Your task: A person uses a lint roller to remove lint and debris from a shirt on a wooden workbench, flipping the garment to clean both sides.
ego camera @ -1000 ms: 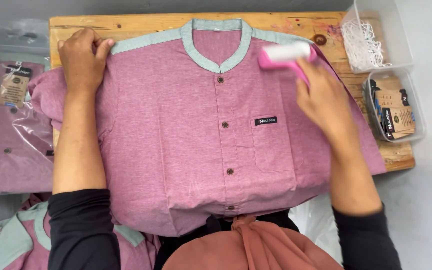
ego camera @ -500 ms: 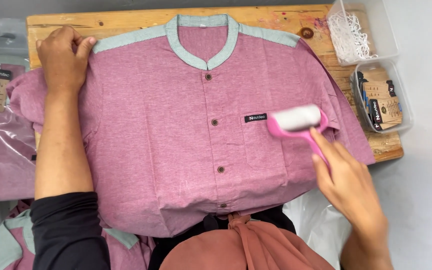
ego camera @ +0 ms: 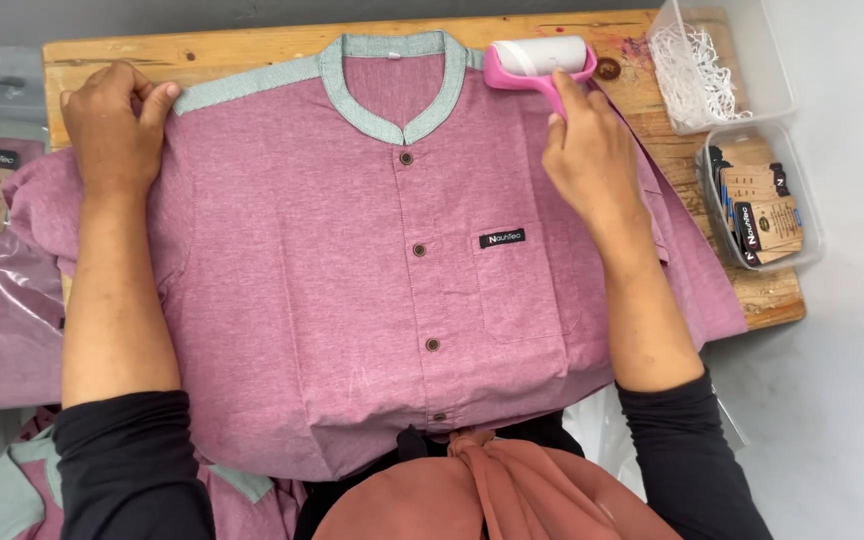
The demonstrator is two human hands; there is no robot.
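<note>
The pink shirt [ego camera: 372,290] is spread flat on the wooden board [ego camera: 252,45]. Its far-left shoulder is pinned by the left hand [ego camera: 112,125], fingers curled; the lint roller [ego camera: 540,62], at the far-right shoulder, is gripped by the right hand [ego camera: 592,160]. Most fabric appears yet unrolled.

A single head-worn view is provided, directed steeply downward and at close range onto the wooden board [ego camera: 252,45]; both forearms are seen entering from the bottom edge.
</note>
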